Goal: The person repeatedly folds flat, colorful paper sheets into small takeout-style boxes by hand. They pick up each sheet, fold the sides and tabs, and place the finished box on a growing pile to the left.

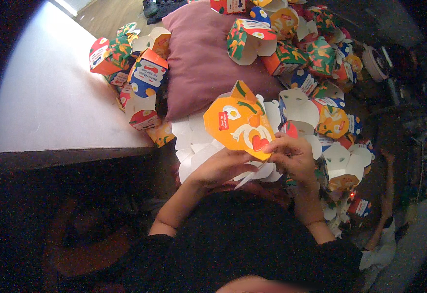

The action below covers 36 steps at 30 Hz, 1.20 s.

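Yellow-orange printed cardboard carton (245, 123) was held before a large mauve fabric cushion (208, 63), above layered white paperboard pieces (188, 141).
The right hand (295, 155) clamped the carton's lower corner, seemingly to steady it; the left hand (222, 167) met the lower edge, perhaps for support, its grip too hidden to tell.

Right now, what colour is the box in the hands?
The box is yellow-orange with a food pattern, best in the head view.
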Motion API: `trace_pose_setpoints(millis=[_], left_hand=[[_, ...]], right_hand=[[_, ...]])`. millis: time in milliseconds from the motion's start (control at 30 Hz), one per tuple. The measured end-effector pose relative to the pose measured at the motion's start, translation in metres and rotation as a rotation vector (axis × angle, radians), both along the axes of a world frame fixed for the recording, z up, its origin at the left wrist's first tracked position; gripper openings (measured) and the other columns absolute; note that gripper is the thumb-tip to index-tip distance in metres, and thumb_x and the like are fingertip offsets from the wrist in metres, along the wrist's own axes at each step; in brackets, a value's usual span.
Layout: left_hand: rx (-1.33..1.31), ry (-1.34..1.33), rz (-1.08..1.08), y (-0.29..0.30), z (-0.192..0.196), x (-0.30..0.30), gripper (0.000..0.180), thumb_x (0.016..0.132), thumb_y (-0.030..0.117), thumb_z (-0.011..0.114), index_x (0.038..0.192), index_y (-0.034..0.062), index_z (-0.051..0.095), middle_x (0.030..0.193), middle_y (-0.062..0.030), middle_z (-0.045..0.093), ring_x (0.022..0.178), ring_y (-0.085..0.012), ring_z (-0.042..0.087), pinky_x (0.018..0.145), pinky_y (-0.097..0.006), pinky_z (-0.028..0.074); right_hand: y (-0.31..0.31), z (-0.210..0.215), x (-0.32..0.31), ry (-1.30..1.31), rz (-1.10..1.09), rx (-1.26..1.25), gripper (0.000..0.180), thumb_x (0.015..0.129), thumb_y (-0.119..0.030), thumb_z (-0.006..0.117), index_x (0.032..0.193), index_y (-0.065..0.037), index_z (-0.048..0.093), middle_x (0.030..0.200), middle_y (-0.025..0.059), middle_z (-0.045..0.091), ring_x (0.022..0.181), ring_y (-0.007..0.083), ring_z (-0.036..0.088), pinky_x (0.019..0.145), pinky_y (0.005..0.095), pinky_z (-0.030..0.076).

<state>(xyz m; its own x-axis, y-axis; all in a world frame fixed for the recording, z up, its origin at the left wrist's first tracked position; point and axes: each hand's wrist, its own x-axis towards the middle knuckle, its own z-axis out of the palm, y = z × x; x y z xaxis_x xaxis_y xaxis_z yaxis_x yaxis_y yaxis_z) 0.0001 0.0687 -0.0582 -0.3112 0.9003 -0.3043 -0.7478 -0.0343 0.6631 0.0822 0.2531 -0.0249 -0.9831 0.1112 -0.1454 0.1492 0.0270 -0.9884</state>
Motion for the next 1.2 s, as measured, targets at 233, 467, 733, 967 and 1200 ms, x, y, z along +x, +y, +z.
trace_pose_setpoints(millis=[233,467,733,967,1200], left_hand=[[0.664,-0.596,0.22,-0.007,-0.002,-0.011,0.068,0.087,0.053,0.038,0.134,0.0044,0.029,0.136,-0.0189,0.036,0.12,-0.0327,0.043,0.1,-0.046,0.036],[-0.336,0.131,0.116,-0.02,0.035,0.004,0.042,0.085,0.025,0.06,0.117,0.0013,0.047,0.106,-0.0069,0.056,0.097,-0.0152,0.054,0.084,-0.029,0.045],[-0.403,0.116,0.236,-0.014,0.027,0.008,0.044,0.081,0.02,0.064,0.117,0.0033,0.047,0.095,-0.0077,0.06,0.082,-0.0174,0.06,0.067,-0.032,0.053],[-0.222,0.055,0.113,-0.016,0.028,0.003,0.047,0.083,0.021,0.061,0.121,0.0007,0.042,0.107,-0.0101,0.054,0.096,-0.0169,0.055,0.081,-0.03,0.046],[-0.1,0.307,0.523,-0.008,0.023,0.013,0.045,0.086,0.01,0.056,0.125,0.0041,0.035,0.119,-0.0129,0.049,0.109,-0.0203,0.05,0.091,-0.032,0.041]], right_hand=[[0.004,-0.004,-0.002,0.288,0.166,0.406,0.015,0.074,-0.023,0.07,0.079,-0.01,0.065,0.069,-0.001,0.062,0.059,0.0122,0.056,0.09,0.0417,0.037],[-0.004,-0.008,-0.01,0.44,0.005,0.733,0.017,0.073,-0.021,0.071,0.075,-0.008,0.059,0.066,0.0025,0.059,0.059,0.0158,0.057,0.076,0.0377,0.044],[-0.011,-0.017,-0.003,0.305,-0.155,0.477,0.018,0.066,-0.012,0.075,0.074,-0.003,0.061,0.073,0.0051,0.059,0.062,0.0111,0.055,0.056,0.0245,0.044],[-0.006,-0.028,-0.015,0.223,-0.045,-0.404,0.093,0.058,-0.017,0.082,0.136,-0.009,0.033,0.136,0.0154,0.034,0.121,0.0268,0.038,0.097,0.038,0.035],[-0.01,-0.03,-0.012,0.295,0.005,0.008,0.096,0.063,-0.024,0.079,0.14,-0.012,0.024,0.137,0.0142,0.033,0.128,0.0301,0.032,0.103,0.0409,0.028]])
